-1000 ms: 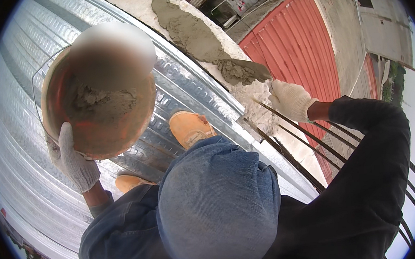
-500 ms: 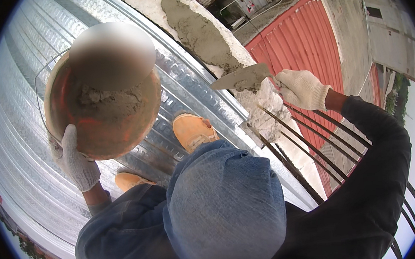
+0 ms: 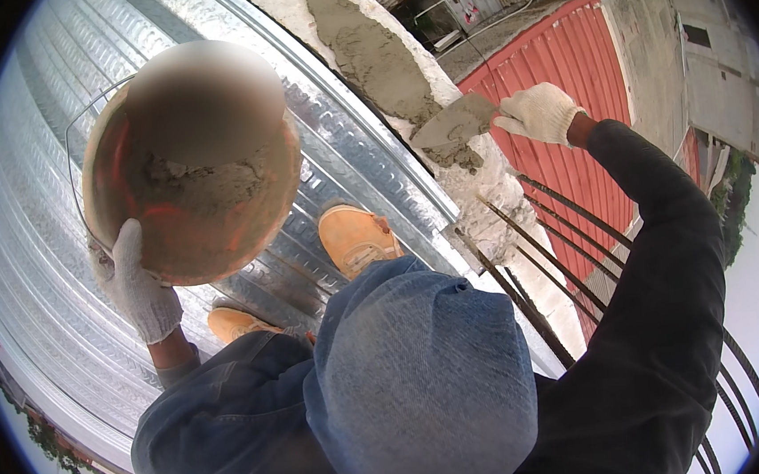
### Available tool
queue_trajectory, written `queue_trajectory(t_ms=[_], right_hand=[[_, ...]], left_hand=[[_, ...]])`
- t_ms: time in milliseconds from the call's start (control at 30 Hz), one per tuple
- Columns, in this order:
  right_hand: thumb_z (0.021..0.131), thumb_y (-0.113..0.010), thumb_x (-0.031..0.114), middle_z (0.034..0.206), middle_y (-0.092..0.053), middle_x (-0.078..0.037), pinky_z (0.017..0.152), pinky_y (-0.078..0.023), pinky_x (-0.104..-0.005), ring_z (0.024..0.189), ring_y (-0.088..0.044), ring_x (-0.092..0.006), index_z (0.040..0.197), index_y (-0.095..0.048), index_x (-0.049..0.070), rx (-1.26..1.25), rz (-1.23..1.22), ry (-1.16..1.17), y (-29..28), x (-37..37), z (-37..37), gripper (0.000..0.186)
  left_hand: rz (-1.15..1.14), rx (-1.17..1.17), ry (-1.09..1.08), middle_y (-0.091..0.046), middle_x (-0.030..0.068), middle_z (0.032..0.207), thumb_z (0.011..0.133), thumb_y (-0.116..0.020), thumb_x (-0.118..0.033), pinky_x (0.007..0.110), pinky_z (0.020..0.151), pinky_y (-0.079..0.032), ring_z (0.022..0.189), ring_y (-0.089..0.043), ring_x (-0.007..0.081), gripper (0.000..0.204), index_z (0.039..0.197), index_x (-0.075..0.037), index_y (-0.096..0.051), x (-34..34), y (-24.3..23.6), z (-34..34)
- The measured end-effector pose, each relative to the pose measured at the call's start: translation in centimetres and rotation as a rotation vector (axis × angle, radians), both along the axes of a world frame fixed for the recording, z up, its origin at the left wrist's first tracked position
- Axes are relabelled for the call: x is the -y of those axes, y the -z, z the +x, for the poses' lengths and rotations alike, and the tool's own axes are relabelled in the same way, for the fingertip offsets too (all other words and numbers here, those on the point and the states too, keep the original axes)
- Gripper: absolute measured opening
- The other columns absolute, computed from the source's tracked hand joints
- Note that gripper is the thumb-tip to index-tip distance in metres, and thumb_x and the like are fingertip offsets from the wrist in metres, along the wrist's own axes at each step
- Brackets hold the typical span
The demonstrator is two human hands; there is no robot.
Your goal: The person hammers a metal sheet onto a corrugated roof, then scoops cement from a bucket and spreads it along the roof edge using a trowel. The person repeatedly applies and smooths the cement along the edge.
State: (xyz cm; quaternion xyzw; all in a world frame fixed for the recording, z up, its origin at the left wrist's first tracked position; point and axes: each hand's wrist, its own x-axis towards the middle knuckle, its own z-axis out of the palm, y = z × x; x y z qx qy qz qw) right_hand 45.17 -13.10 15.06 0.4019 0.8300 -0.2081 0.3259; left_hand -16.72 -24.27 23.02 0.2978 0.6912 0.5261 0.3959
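My left hand [image 3: 141, 291], in a pale knit glove, is closed on the near left rim of a bucket [image 3: 207, 251] with a wire handle. Grey mortar [image 3: 215, 183] lies inside; a round blur hides the bucket's far part. My right hand [image 3: 541, 115], gloved too, grips a trowel [image 3: 459, 118] by its handle, which the fingers hide. The trowel's blade rests tilted at the near end of a wet mortar strip [image 3: 375, 63] on top of the pale wall [image 3: 487, 184]. A clump of mortar [image 3: 455, 154] sits right below the blade.
Ribbed metal decking [image 3: 48, 218] spreads under my orange shoes [image 3: 357, 237]. Several dark steel bars [image 3: 570, 275] stick out by the wall's near end, below my right forearm. Beyond the wall's edge, a red corrugated roof [image 3: 562, 62] lies lower down.
My right hand and the trowel have shifted slightly away from me along the wall, and the blade has turned, with mortar now showing below it. The left hand still holds the bucket.
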Motion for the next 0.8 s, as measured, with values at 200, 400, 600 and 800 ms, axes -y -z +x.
queue_trajectory(t_ms=[200, 400, 600, 800], right_hand=[[0.115, -0.059, 0.049, 0.093, -0.079, -0.022, 0.083, -0.060, -0.0543, 0.089, -0.077, -0.0428, 0.110, -0.080, 0.003, -0.154, 0.031, 0.162, 2.8, -3.1, -2.2, 0.051], [0.111, -0.058, 0.048, 0.093, -0.074, -0.031, 0.088, -0.057, -0.0551, 0.091, -0.073, -0.0471, 0.103, -0.079, -0.003, -0.090, -0.310, 0.341, 2.3, -4.3, -3.0, 0.056], [0.109, -0.057, 0.045, 0.090, -0.073, -0.031, 0.087, -0.057, -0.0570, 0.089, -0.073, -0.0499, 0.096, -0.076, -0.003, 0.083, -0.403, 0.202, 1.0, 0.8, 0.5, 0.053], [0.109, -0.057, 0.045, 0.087, -0.076, -0.026, 0.084, -0.060, -0.0584, 0.086, -0.075, -0.0485, 0.094, -0.077, 0.003, 0.032, -0.319, 0.132, 1.3, 4.5, 3.5, 0.049]], left_hand=[[-0.009, -0.020, 0.019, -0.073, 0.0128, 0.141, 0.103, -0.079, -0.013, 0.039, 0.110, -0.057, 0.125, -0.072, 0.0226, 0.052, 0.152, -0.002, -0.065, -0.4, -0.1, 0.0], [-0.009, -0.025, 0.026, -0.074, 0.0125, 0.138, 0.103, -0.079, -0.014, 0.039, 0.110, -0.057, 0.124, -0.072, 0.0224, 0.051, 0.151, -0.001, -0.065, -0.3, -0.3, 0.1], [-0.027, -0.051, 0.039, -0.074, 0.0128, 0.137, 0.103, -0.079, -0.015, 0.038, 0.109, -0.057, 0.123, -0.073, 0.0224, 0.053, 0.151, 0.000, -0.065, -0.3, -0.5, 0.2], [-0.028, -0.059, 0.036, -0.074, 0.0135, 0.139, 0.103, -0.078, -0.013, 0.038, 0.109, -0.057, 0.124, -0.072, 0.0227, 0.055, 0.154, 0.001, -0.063, -0.5, -0.6, 0.5]])
